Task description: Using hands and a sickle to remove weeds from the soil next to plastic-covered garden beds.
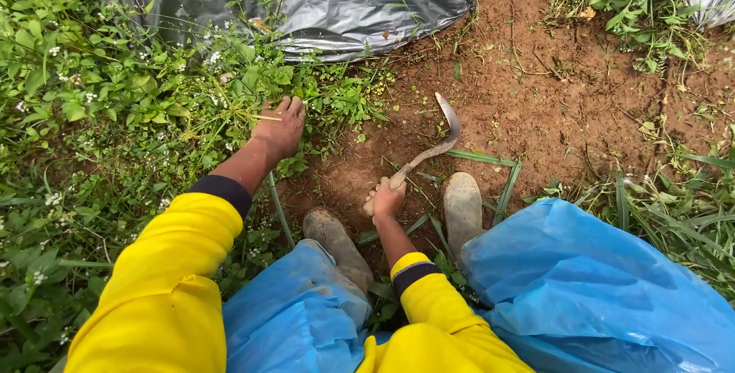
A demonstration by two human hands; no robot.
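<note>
Your left hand [279,128] reaches out at about 11 o'clock from your knees and is closed around a clump of weeds [222,117], fingers buried in the green stems with small white flowers. Your right hand [383,199] sits close in front of you, near 12 o'clock, wrapped tight around the handle of a sickle [430,147]; its curved blade arcs up and away toward 1 o'clock, the tip hanging over bare reddish soil [528,105].

Between the two hands lies a patch of scraped earth, and the weeds you hold stand at its 9 o'clock edge. Beyond them, at 12 o'clock and further out, a sheet of grey plastic mulch [329,2] covers the ground, its edge touching the weed growth. Your boots [463,205] are planted either side of the sickle hand, muddy, with a few long cut grass blades [490,162] lying just beside the right one. Blue plastic leg covers [582,289] fill the foreground at 4 to 6 o'clock. More grass and leafy weeds crowd the 3 o'clock side
</note>
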